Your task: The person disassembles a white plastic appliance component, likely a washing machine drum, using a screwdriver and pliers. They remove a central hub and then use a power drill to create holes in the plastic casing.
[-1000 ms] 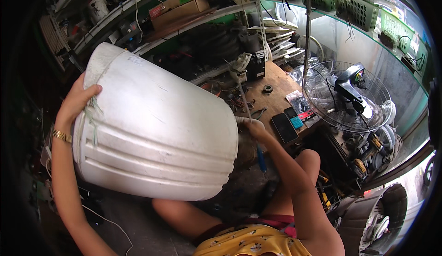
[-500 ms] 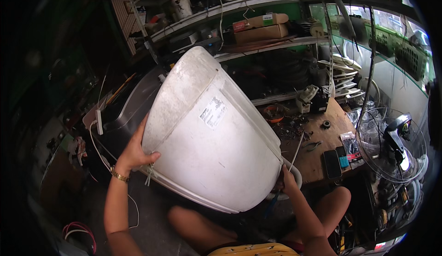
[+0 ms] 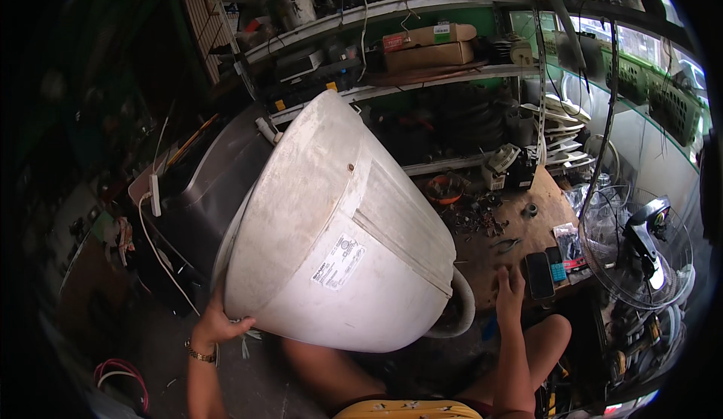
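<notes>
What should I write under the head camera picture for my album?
Left hand gripping a tilted white plastic appliance housing, right hand near a black phone and pliers on the wooden workbench.

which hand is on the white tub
The left hand, the one with a gold band at its wrist: its thumb lies over the edge of the tub. The right hand is clear of it, near the black phone.

Head cam, L one of a side-by-side fisheye pair, is sitting on the person's head, facing down & fwd; it's viewing L hand (image 3: 220,326), R hand (image 3: 510,287) & white tub (image 3: 384,298) at close range, w/ shelves (image 3: 482,73) farther off up top, yellow garment (image 3: 407,408) at btm edge.
</notes>
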Demonstrator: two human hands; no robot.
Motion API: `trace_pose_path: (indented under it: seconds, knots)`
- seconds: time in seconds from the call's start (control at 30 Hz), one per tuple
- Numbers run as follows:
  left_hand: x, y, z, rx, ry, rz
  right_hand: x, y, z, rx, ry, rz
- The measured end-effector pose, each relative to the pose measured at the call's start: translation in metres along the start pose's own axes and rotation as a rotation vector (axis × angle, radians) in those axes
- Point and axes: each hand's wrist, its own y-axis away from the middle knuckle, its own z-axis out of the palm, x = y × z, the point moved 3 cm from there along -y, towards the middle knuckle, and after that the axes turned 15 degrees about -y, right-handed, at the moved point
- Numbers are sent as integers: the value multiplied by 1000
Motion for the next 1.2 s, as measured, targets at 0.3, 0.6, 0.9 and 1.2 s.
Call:
trace_pose_path:
  seconds: [0.3,0.6,0.9,1.2]
  knots:
    - [8,-10,13,65,203,22,104,54,-46,93,-27,64]
    - [99,-63,-38,196,116,113,18,86,15,-161,-317,123]
    - [199,-177,-85,374,-371,364,-97,75,15,-421,547,-239]
    - [190,-251,-61,-161,-505,342,-152,54,-33,-98,137,-602]
